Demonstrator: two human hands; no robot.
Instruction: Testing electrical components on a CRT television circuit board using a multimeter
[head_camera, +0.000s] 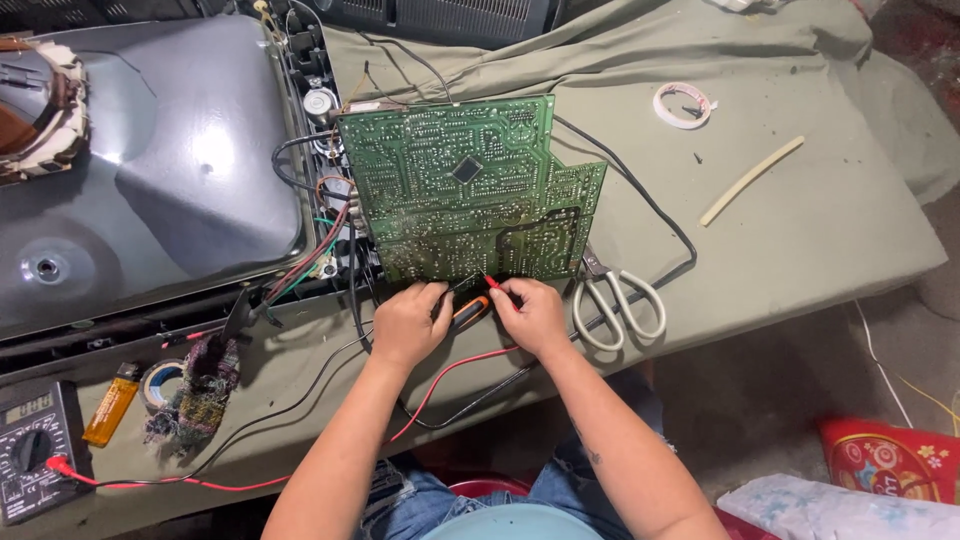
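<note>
A green circuit board (470, 185) lies solder side up on a cloth-covered bench, wired to the back of a large grey picture tube (170, 160). My left hand (408, 322) grips a black test probe whose tip touches the board's near edge. My right hand (530, 312) pinches a red test probe (492, 283), its tip also on the near edge. Red and black leads (440, 385) run from the probes to a multimeter (35, 450) at the lower left. An orange-and-black tool handle (470, 312) lies between the hands.
Scissors (615, 300) lie right of my right hand. A tape roll (683, 105) and a pale stick (752, 180) rest at the far right. A yellow lighter (110, 405), another tape roll (160, 380) and a brush with cloth (210, 375) sit near the multimeter.
</note>
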